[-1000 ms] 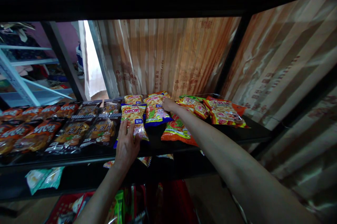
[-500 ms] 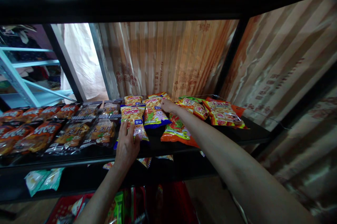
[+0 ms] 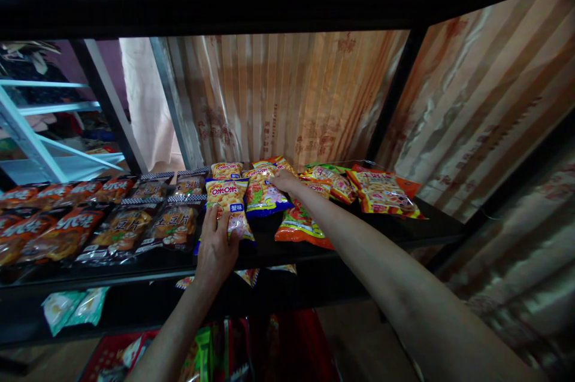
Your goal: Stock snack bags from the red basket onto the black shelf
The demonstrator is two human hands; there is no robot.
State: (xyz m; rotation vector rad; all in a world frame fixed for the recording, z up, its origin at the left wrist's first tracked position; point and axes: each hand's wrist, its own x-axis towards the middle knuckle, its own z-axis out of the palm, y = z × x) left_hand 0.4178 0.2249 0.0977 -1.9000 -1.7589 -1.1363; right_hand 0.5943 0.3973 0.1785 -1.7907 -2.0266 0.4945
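A red basket [image 3: 101, 359] sits below the shelf [image 3: 264, 235]. The left hand [image 3: 217, 250] rests on the front bag [image 3: 227, 193], thumb and fingers apart. Just right and farther back, the right hand [image 3: 286, 182] touches the second bag [image 3: 263, 195]; its dim fingers may be pinching it, I cannot tell. A curtain [image 3: 269, 94] hangs behind.

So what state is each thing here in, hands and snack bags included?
Left hand: fingers spread on the left blue-edged bag
Right hand: touching the right blue-edged bag, grip unclear
Left blue-edged bag: puffed, looks unopened
Right blue-edged bag: puffed, partly covered
Brown packets: lying in rows
Teal packets: side by side
Red basket: holding goods
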